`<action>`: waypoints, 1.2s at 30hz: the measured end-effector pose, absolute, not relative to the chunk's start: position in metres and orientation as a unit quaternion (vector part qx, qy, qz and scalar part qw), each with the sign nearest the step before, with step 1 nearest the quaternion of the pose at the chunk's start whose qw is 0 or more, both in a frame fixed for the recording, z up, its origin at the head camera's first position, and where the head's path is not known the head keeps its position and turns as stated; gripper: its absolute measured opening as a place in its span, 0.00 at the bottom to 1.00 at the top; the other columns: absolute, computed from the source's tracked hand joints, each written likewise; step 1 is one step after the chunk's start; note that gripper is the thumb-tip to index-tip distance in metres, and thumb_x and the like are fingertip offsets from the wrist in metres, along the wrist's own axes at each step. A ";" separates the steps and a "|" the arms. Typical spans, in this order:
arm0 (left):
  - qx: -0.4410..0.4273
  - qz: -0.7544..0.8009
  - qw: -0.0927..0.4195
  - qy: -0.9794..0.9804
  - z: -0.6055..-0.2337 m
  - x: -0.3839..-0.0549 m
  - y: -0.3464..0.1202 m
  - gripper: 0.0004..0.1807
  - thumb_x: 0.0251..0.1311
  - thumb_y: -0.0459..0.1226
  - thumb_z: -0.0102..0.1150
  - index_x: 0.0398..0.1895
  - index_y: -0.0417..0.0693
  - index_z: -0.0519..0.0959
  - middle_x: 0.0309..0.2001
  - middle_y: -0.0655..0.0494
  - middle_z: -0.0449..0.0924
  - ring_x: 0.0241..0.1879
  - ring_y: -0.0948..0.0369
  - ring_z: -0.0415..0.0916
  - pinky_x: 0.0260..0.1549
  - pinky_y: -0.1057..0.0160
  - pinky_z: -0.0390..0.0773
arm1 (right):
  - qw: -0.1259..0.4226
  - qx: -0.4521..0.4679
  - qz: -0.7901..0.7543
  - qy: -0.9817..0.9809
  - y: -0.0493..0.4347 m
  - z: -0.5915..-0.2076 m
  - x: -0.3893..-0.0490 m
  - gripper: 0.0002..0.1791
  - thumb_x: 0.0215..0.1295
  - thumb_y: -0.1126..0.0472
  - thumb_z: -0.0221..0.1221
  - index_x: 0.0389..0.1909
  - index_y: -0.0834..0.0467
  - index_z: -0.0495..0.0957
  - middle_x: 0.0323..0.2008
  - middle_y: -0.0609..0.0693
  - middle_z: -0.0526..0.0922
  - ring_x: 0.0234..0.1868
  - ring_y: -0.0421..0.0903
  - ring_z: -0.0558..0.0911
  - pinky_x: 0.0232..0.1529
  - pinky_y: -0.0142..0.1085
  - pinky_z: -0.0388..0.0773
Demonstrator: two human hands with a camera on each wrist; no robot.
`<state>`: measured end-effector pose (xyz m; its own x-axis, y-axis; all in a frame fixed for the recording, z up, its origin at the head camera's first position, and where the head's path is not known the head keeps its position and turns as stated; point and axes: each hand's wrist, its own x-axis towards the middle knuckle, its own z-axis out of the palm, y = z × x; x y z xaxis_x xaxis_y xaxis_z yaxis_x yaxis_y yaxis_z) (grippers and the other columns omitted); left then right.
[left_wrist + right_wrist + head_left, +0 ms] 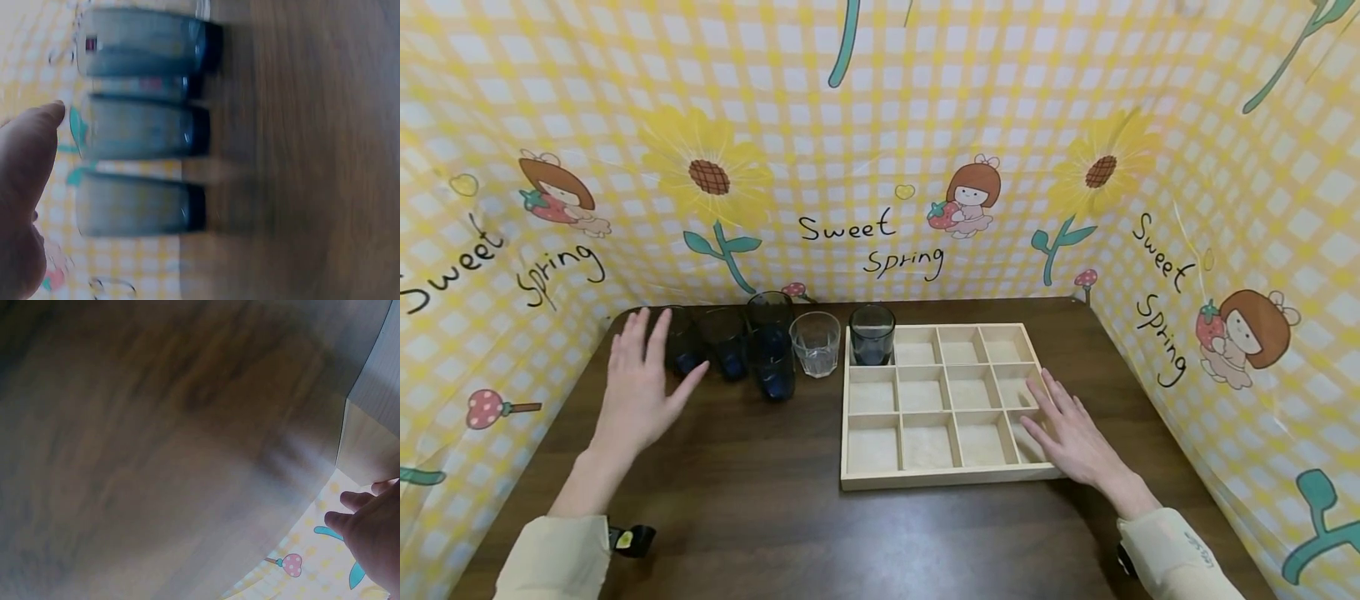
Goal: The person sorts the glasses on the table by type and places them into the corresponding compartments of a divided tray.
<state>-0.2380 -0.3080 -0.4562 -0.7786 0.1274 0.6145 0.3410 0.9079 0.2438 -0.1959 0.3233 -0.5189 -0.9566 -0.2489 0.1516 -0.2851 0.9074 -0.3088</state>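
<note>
My left hand [640,379] is spread, fingers straight, above the left end of a group of several dark blue glasses [772,371]. In the left wrist view the thumb [31,156] stands apart from the nearest blue glasses [134,205]. A clear glass [816,346] is just right of that group. The wooden divided tray [940,479] holds one dark glass [872,337], upright in its back left compartment. On the tray's right edge lies my right hand [1071,437], its fingers extended over the rim; whether they press on it I cannot tell.
A dark brown tabletop [737,517] carries everything. Yellow checked cloth [880,167] with printed flowers and figures walls in the back and both sides. The glasses stand close to the back edge, near one another.
</note>
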 end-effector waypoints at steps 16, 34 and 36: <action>0.037 -0.443 0.107 -0.889 -0.510 -0.258 -0.361 0.61 0.61 0.53 0.62 0.74 0.70 0.19 0.79 0.41 0.28 0.77 0.37 0.33 0.65 0.27 0.47 | 0.059 0.137 0.175 -0.973 0.322 -0.519 -0.195 0.38 0.72 0.40 0.48 0.77 0.50 0.50 0.80 0.50 0.39 0.76 0.66 0.53 0.70 0.65 0.50; 0.071 -0.459 0.106 -0.879 -0.507 -0.278 -0.352 0.57 0.56 0.55 0.66 0.79 0.62 0.36 0.79 0.44 0.39 0.77 0.39 0.39 0.69 0.31 0.47 | 0.061 0.142 0.169 -0.974 0.322 -0.519 -0.196 0.38 0.72 0.39 0.48 0.77 0.50 0.51 0.79 0.55 0.43 0.75 0.65 0.54 0.70 0.65 0.51; 0.077 -0.473 0.110 -0.871 -0.506 -0.280 -0.349 0.56 0.56 0.54 0.67 0.79 0.65 0.38 0.79 0.43 0.42 0.77 0.40 0.41 0.69 0.33 0.48 | 0.060 0.142 0.170 -0.973 0.322 -0.519 -0.196 0.38 0.72 0.39 0.48 0.77 0.51 0.51 0.79 0.56 0.44 0.76 0.64 0.54 0.70 0.65 0.51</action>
